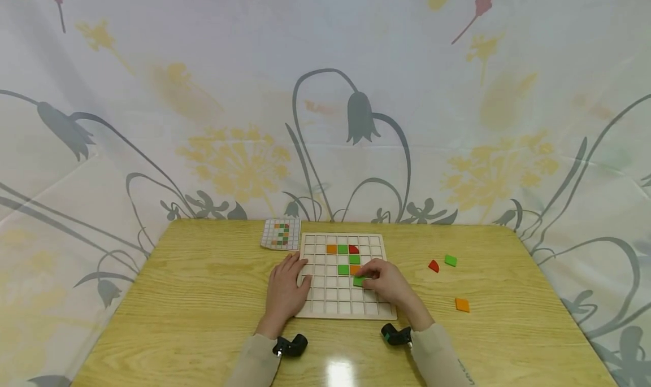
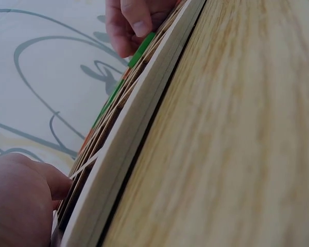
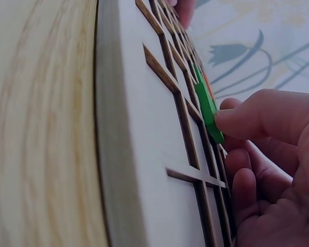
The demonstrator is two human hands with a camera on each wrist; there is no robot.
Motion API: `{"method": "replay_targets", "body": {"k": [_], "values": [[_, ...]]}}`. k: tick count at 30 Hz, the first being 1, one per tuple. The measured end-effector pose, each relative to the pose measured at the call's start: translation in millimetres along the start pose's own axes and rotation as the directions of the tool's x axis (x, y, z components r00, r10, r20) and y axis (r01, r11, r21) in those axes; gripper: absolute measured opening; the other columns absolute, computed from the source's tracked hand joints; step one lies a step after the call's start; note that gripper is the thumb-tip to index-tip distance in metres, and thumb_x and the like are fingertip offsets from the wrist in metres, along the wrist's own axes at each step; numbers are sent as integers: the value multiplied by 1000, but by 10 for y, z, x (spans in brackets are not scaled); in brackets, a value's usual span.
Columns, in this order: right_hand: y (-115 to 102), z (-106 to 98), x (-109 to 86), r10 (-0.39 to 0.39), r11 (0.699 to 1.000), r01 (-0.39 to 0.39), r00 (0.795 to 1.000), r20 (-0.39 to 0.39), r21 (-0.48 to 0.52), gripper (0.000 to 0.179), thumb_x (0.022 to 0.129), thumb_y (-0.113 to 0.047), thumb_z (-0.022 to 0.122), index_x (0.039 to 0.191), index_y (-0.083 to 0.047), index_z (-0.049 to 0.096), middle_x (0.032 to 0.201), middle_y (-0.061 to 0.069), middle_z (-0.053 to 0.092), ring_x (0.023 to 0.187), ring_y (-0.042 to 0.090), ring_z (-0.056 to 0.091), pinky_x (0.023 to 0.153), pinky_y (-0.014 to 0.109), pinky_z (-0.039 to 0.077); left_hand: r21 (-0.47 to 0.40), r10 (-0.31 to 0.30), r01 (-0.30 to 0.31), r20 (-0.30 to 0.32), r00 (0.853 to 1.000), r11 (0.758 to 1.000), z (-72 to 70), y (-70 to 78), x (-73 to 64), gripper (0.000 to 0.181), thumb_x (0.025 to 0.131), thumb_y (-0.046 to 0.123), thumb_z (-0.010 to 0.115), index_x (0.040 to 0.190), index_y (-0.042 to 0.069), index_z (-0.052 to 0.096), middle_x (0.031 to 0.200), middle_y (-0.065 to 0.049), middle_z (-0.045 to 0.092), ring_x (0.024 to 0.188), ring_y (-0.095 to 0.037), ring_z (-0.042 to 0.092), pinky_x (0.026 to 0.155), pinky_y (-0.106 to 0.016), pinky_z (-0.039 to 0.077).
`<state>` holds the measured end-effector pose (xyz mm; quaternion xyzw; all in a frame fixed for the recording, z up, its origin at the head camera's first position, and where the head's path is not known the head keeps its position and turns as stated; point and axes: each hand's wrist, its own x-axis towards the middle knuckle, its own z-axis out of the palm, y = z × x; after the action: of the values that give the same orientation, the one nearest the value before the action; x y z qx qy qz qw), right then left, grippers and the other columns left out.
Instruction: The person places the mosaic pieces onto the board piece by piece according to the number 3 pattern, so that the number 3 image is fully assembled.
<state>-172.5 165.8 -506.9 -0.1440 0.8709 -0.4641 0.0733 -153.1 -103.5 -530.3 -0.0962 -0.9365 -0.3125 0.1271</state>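
A wooden grid board lies on the table, with orange, green and red tiles in several of its cells. My left hand rests along the board's left edge, fingers extended and thumb on the grid. With thumb and fingers, my right hand pinches a green square tile just below an orange tile. In the right wrist view that green tile sits slightly tilted against the grid, the thumb on its near edge. A red quarter-round tile is in the grid's upper part.
A pattern card showing a coloured tile figure lies beyond the board's upper left corner. On the table to the right are a loose red quarter-round piece, a green square and an orange square. A flowered curtain hangs behind the table.
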Motion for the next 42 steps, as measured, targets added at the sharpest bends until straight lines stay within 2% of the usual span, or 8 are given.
{"method": "replay_targets", "body": {"k": [7, 29, 42], "values": [[-46, 27, -14, 7, 1000, -7, 1000, 6, 10, 15, 87, -3, 71, 95, -14, 77, 100, -1, 65, 87, 17, 57, 77, 32, 47, 9, -4, 4, 3, 1000, 1000, -12, 11, 0, 37, 96, 21, 62, 130, 7, 65, 148, -13, 49, 140, -34, 39, 112, -60, 27], [-46, 24, -32, -31, 1000, 31, 999, 20, 1, 14, 90, 0, 69, 92, -10, 78, 105, 1, 64, 103, 26, 59, 89, 41, 50, -2, -14, 14, 20, 1000, 1000, -27, 27, -1, 37, 96, 22, 62, 131, 8, 64, 149, -13, 49, 140, -34, 38, 113, -59, 26], [-65, -6, -57, -52, 998, 51, 998, 32, 21, 14, 91, 0, 67, 97, -6, 77, 105, 2, 65, 102, 27, 59, 87, 40, 49, -4, -8, 8, 18, 1000, 1000, -10, 12, 3, 37, 96, 22, 63, 130, 8, 65, 148, -13, 49, 140, -34, 38, 112, -60, 27]]}}
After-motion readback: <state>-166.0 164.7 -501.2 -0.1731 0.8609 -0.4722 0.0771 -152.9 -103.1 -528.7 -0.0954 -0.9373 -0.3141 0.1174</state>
